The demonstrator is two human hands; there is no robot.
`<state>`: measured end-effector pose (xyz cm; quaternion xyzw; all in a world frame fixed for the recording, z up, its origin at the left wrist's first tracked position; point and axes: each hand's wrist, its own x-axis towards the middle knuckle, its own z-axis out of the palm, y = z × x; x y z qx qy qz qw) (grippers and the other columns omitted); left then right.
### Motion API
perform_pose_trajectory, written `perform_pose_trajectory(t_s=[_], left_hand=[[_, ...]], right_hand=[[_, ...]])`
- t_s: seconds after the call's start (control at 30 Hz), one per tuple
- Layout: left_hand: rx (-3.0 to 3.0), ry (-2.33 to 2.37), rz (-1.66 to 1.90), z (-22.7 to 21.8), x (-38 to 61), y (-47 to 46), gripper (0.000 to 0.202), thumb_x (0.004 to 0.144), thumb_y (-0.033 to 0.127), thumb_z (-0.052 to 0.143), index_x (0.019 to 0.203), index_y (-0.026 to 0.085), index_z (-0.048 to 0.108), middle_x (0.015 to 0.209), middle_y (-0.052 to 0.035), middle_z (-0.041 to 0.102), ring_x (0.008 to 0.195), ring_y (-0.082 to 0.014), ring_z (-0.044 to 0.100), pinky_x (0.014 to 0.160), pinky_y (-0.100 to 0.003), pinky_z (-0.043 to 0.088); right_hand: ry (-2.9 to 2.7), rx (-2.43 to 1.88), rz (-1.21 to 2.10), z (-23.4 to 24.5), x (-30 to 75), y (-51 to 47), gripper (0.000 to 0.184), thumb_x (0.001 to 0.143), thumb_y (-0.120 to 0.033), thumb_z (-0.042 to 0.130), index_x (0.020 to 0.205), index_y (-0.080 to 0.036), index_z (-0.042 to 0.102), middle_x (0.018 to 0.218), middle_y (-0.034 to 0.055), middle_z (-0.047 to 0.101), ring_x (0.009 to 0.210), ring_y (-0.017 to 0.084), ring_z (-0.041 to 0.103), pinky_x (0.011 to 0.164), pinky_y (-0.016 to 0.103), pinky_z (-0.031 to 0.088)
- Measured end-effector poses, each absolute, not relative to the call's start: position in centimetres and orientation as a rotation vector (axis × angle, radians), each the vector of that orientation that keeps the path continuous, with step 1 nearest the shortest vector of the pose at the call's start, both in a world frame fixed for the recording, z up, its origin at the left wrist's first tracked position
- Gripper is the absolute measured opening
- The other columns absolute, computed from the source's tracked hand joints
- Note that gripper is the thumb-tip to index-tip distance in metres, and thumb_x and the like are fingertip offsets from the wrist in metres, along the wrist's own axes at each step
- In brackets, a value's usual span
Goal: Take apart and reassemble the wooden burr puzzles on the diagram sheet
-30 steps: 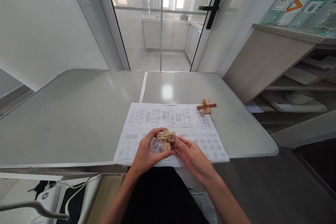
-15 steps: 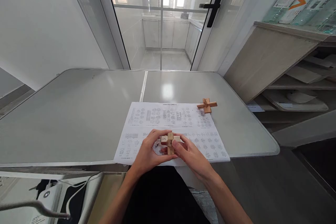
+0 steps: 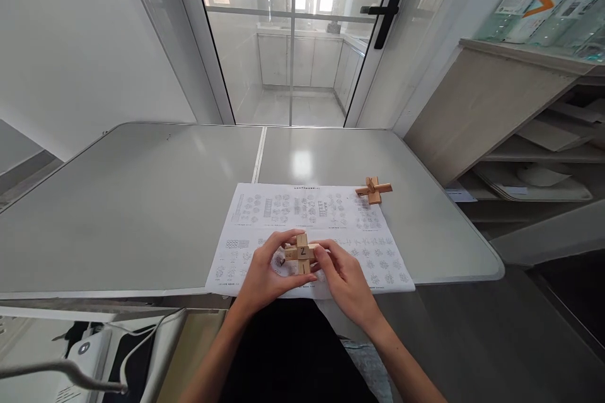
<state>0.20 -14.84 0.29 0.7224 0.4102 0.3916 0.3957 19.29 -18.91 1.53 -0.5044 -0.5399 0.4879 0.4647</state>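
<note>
Between both hands, above a printed sheet (image 3: 283, 217), is a light wooden burr puzzle (image 3: 302, 252) made of crossed blocks. A dark "2" shows on the block facing me. My left hand (image 3: 269, 267) grips it from top and bottom, thumb below and fingers above. On its right side, the fingertips of my right hand (image 3: 343, 274) pinch the end of a crossing piece. Some fingers behind the puzzle are hidden. A second, darker wooden puzzle (image 3: 374, 189) lies across the sheet's upper right corner, with a long piece sticking out sideways.
The sheet, covered in small diagrams, lies on a grey folding table (image 3: 142, 214) with a centre seam. A glass door (image 3: 312, 63) stands behind the table. To the right is a wooden shelf (image 3: 496, 94) with plastic bottles (image 3: 534, 16). White cables (image 3: 130, 352) hang at lower left.
The held puzzle has shifted slightly left and turned, so the face with "2" now shows in front. My right thumb has moved from its front to its right end.
</note>
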Motion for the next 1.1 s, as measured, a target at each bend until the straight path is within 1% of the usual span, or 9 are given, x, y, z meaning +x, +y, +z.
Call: perform_pose_trajectory(t_s=[0.07,0.2,0.3,0.43,0.57,0.67,0.73,0.9,1.1], left_hand=[[1.863,1.041,0.988,0.2,0.3,-14.8,0.068,0.075,0.04,0.095,0.134,0.032,0.064,0.112,-0.0021,0.07,0.102,-0.0235,0.069,0.093,-0.038,0.055],[1.905,1.023,0.963,0.2,0.4,-14.7,0.066,0.076,0.039,0.094,0.134,0.032,0.063,0.112,-0.0021,0.07,0.104,-0.0233,0.068,0.093,-0.037,0.055],[1.886,1.042,0.922,0.4,0.5,-14.8,0.066,0.076,0.037,0.094,0.134,0.031,0.063,0.112,-0.0026,0.071,0.103,-0.0233,0.069,0.091,-0.036,0.056],[1.86,1.042,0.878,0.9,0.7,-14.9,0.065,0.075,0.038,0.093,0.132,0.03,0.064,0.113,-0.0032,0.072,0.103,-0.0242,0.07,0.09,-0.037,0.057],[1.874,1.037,0.857,1.0,0.7,-14.9,0.065,0.075,0.038,0.093,0.132,0.031,0.063,0.114,-0.0031,0.073,0.105,-0.0248,0.071,0.094,-0.04,0.057],[1.865,1.033,0.829,1.0,0.6,-14.9,0.067,0.076,0.038,0.092,0.135,0.031,0.061,0.116,-0.0034,0.073,0.105,-0.0245,0.071,0.095,-0.039,0.057],[1.856,1.023,0.815,1.0,0.7,-14.8,0.07,0.076,0.038,0.092,0.138,0.031,0.06,0.117,-0.0037,0.073,0.105,-0.0243,0.071,0.095,-0.039,0.057],[1.865,1.005,0.835,0.9,0.8,-14.5,0.08,0.077,0.034,0.093,0.146,0.032,0.052,0.123,-0.0045,0.075,0.108,-0.0241,0.069,0.102,-0.044,0.055],[1.864,1.016,0.872,0.3,0.7,-14.5,0.063,0.086,0.036,0.084,0.142,0.031,0.055,0.12,-0.004,0.076,0.107,-0.023,0.069,0.1,-0.043,0.056]], right_hand=[[-1.332,-1.25,1.151,1.3,19.4,-18.7,0.04,0.108,-0.058,0.05,0.094,-0.024,0.066,0.102,0.0055,0.067,0.088,0.023,0.07,0.079,0.035,0.057],[-1.278,-1.25,1.201,0.9,19.9,-18.4,0.041,0.106,-0.059,0.054,0.088,-0.023,0.065,0.097,0.0033,0.06,0.084,0.021,0.067,0.076,0.033,0.055],[-1.303,-1.274,1.237,1.0,20.3,-18.4,0.043,0.105,-0.06,0.054,0.085,-0.023,0.065,0.09,0.0027,0.062,0.082,0.021,0.064,0.075,0.033,0.051],[-1.352,-1.318,1.299,1.5,21.0,-18.5,0.047,0.104,-0.063,0.053,0.083,-0.023,0.064,0.076,0.0009,0.063,0.073,0.02,0.058,0.069,0.032,0.046],[-1.392,-1.32,1.301,1.9,21.3,-18.6,0.048,0.103,-0.065,0.054,0.083,-0.023,0.064,0.074,0.0011,0.065,0.07,0.02,0.058,0.067,0.031,0.043],[-1.405,-1.332,1.296,2.2,21.4,-18.7,0.048,0.103,-0.064,0.054,0.083,-0.023,0.065,0.074,0.0009,0.065,0.07,0.019,0.058,0.066,0.031,0.043],[-1.409,-1.345,1.28,2.2,21.7,-18.7,0.048,0.104,-0.064,0.054,0.082,-0.023,0.065,0.073,0.0006,0.064,0.07,0.019,0.058,0.067,0.03,0.043],[-1.362,-1.432,1.188,1.5,24.5,-18.4,0.052,0.101,-0.069,0.056,0.083,-0.022,0.068,0.071,0.0011,0.067,0.065,0.018,0.058,0.064,0.03,0.045],[-1.193,-1.623,0.973,0.3,30.7,-16.9,0.06,0.089,-0.078,0.064,0.072,-0.02,0.069,0.067,0.0043,0.069,0.059,0.018,0.058,0.059,0.03,0.047]])
